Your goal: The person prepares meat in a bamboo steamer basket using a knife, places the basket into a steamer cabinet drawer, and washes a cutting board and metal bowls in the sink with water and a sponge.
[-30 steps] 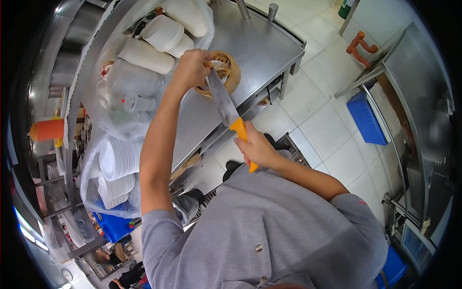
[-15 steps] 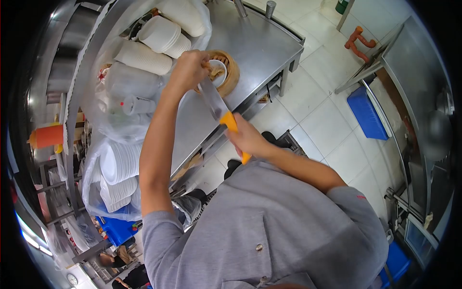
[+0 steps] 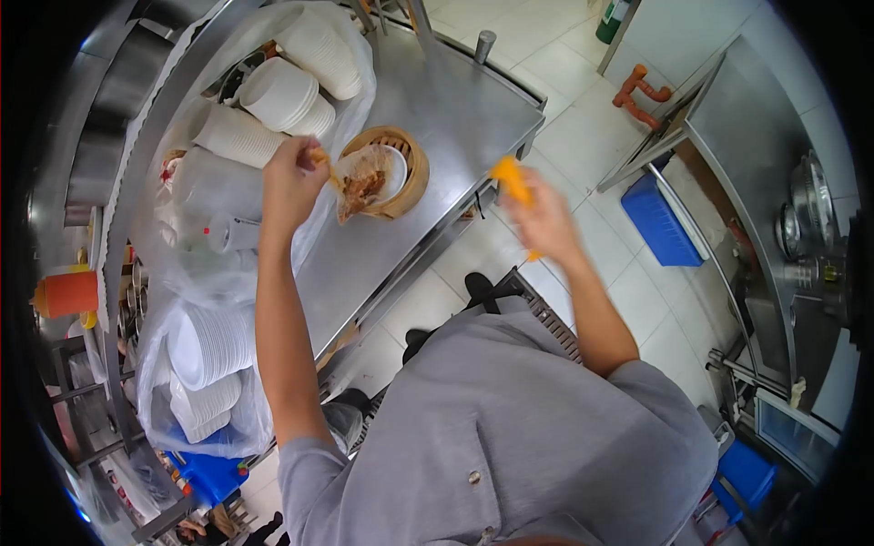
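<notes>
My left hand (image 3: 296,177) is closed on the gathered yellowish end of a thin translucent bag (image 3: 350,177). Reddish-brown food (image 3: 364,188) shows in the bag, which hangs tilted over the near left rim of a round bamboo steamer (image 3: 417,188). Inside the steamer sits a white bowl (image 3: 398,173), partly covered by the bag. My right hand (image 3: 544,214) grips the orange-yellow handle of a knife (image 3: 513,180), to the right of the steamer and past the table's edge. Motion smears the hand and blade.
The steamer stands on a steel table (image 3: 437,86). Plastic-wrapped stacks of white bowls (image 3: 278,94) and plates (image 3: 211,346) lie along its left side. At right are a blue bin (image 3: 660,218) and another steel counter (image 3: 751,127). An orange bottle (image 3: 68,294) is far left.
The knife has moved away from the steamer to the right with my right hand. My left hand has shifted left, drawing the bag's end up, and the brown food now shows.
</notes>
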{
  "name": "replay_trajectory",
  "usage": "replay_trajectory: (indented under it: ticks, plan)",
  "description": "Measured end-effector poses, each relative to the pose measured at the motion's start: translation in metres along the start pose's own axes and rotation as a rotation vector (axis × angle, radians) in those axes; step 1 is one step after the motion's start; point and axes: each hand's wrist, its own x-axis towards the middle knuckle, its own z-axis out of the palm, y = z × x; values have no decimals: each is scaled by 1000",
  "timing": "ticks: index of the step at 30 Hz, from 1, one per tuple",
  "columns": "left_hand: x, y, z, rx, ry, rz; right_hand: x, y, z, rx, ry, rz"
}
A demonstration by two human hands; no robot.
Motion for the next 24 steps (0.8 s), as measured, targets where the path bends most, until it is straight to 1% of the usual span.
replay_trajectory:
  ticks: [1,2,3,4,5,6,7,8,10,11,12,14,15,17,18,20,21,23,24]
  plan:
    - [-7,-5,-1,-75,14,-48,5,7,-33,-191,53,-86]
    - [-15,-9,1,-84,23,-46,2,-17,-60,-395,118,28]
    - [-24,-13,3,-175,96,-106,11,-10,-91,-702,176,-168]
    - [-34,-18,7,-266,167,-168,21,-17,-113,-813,147,-201]
    - [-44,-24,13,-275,165,-169,30,-25,-129,-924,116,-227]
    - [-52,-30,20,-385,184,-318,41,-25,-138,-932,124,-223]
    - [-58,-36,28,-495,205,-463,55,-24,-145,-1054,108,-242]
    - [-66,-40,38,-507,209,-458,66,-23,-151,-1176,88,-262]
    - [-78,-40,53,-741,250,-637,82,-19,-158,-1214,80,-273]
    - [-82,-36,58,-721,241,-677,90,-19,-160,-1240,62,-275]
    - [-86,-33,61,-725,248,-680,99,-26,-161,-1247,58,-281]
    - [-94,-33,65,-919,164,-771,117,-46,-161,-1207,-117,-30]
    - [-97,-34,66,-923,176,-762,125,-62,-156,-1212,-112,-44]
    - [-98,-32,69,-1125,83,-840,140,-94,-139,-1256,-128,-45]
    - [-95,-29,69,-1130,89,-828,156,-100,-136,-1261,-118,-56]
    - [-97,-23,68,-1173,133,-838,192,-98,-122,-1376,-126,-281]
    - [-99,-22,67,-1169,155,-850,202,-95,-108,-1377,-147,-297]
    - [-100,-24,66,-1192,129,-809,221,-87,-66,-1619,200,-639]
    - [-101,-25,66,-1183,161,-827,223,-83,-39,-1528,206,-754]
